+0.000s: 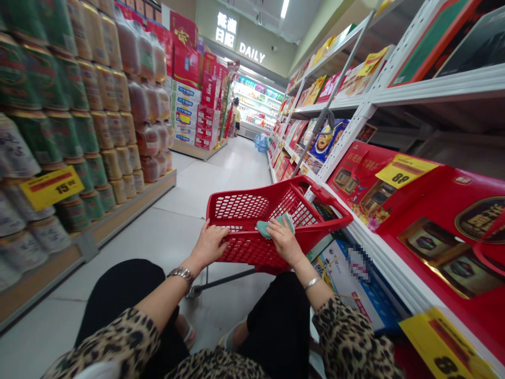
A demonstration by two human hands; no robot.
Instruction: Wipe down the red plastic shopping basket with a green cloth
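A red plastic shopping cart (240,248) with a mesh basket stands right in front of my knees, and no goods show inside it. My left hand (210,242) is closed over the near left corner of the basket's rim, fingers hooked inside. In my right hand (284,241) is a pale green cloth (263,229), pressed against the near rim right of centre. My fingers lie bent over the cloth and hide part of it. Under the basket a grey leg and a caster (193,291) show at the left.
Stacked packs of cans (51,126) rise at the left on a low wooden platform (130,208). White shelves (442,96) with red gift boxes (445,210) run close along the right. An aisle floor (244,163) leads to a lit chiller; a person (236,117) stands there.
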